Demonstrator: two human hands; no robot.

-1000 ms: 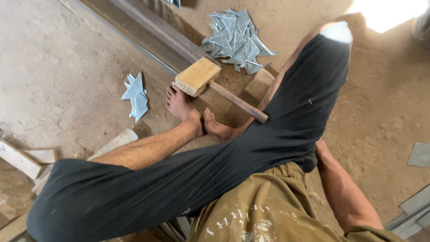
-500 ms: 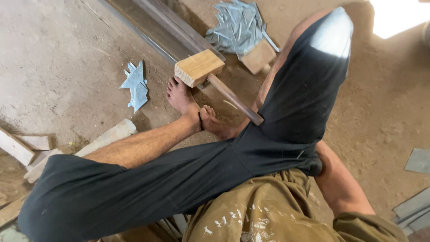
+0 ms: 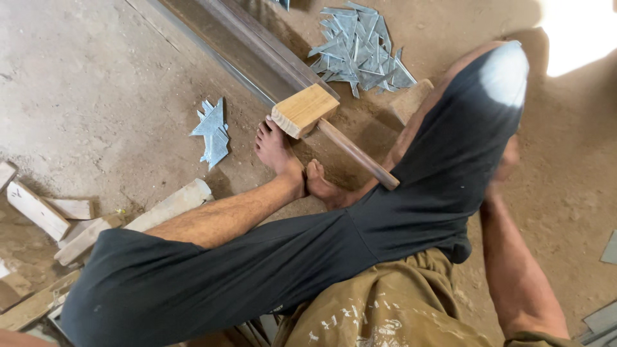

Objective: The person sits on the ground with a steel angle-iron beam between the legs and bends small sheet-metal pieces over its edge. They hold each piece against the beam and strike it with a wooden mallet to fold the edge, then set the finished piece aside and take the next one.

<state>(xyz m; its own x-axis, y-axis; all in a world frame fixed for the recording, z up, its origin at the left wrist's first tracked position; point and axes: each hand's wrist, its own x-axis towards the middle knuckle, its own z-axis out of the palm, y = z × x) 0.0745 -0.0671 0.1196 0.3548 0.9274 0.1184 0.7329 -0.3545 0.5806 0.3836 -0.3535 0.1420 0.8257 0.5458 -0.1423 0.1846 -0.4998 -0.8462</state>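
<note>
Two bare feet (image 3: 292, 164) are resting on the dusty concrete floor (image 3: 96, 96), heel against heel, while the person is sitting with both knees bent in dark shorts. Leaning across the feet, a wooden mallet (image 3: 321, 128) is lying with its pale block head up near the toes and its brown round handle running down towards the right knee; no hand is gripping it. Only the right hand (image 3: 508, 160) is showing at all, and it is mostly hiding behind the raised right knee, well apart from the mallet, so I cannot tell whether its fingers are spread or curled. No part of the left hand is appearing in view. Beyond the mallet head, a long dark metal channel (image 3: 244, 45) is running diagonally across the floor, and a heap of grey sheet-metal offcuts (image 3: 360, 48) is lying just past it. A smaller cluster of metal offcuts (image 3: 212, 132) is sitting left of the feet, and short wooden blocks (image 3: 58, 218) are lying scattered at the left edge.
</note>
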